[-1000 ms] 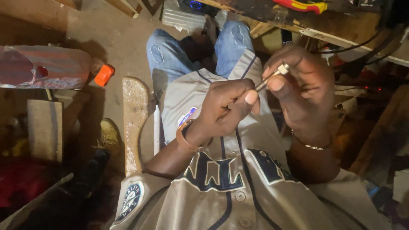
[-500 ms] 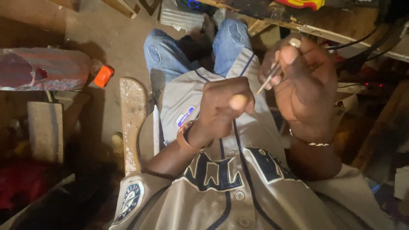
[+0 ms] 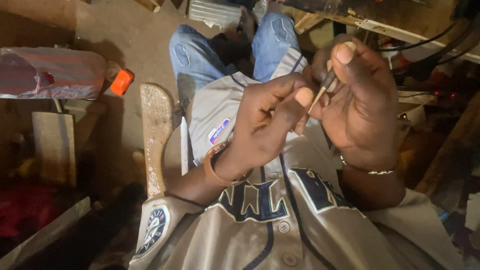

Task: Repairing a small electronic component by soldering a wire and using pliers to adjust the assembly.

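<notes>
My right hand (image 3: pixel 360 100) is closed around a thin pointed tool (image 3: pixel 320 92) with a dark handle, holding it tilted in front of my chest. Its light metal tip points down-left and meets the thumb and fingertips of my left hand (image 3: pixel 265 122), which are pinched around it. Whether something small sits between those fingers is hidden. A copper bangle is on my left wrist and a thin bead bracelet on my right. Both hands hover above my grey jersey (image 3: pixel 260 220) and blue jeans (image 3: pixel 200 55).
A worn wooden board (image 3: pixel 155 135) and a thin white stick (image 3: pixel 184 145) lie on the dirt floor to my left. A plastic bottle with an orange cap (image 3: pixel 122 81) lies further left. A wooden bench edge with black cables (image 3: pixel 425 37) runs along the upper right.
My right hand has risen and come closer to the camera, turning the tool more upright. My left hand stayed at the tool's lower end.
</notes>
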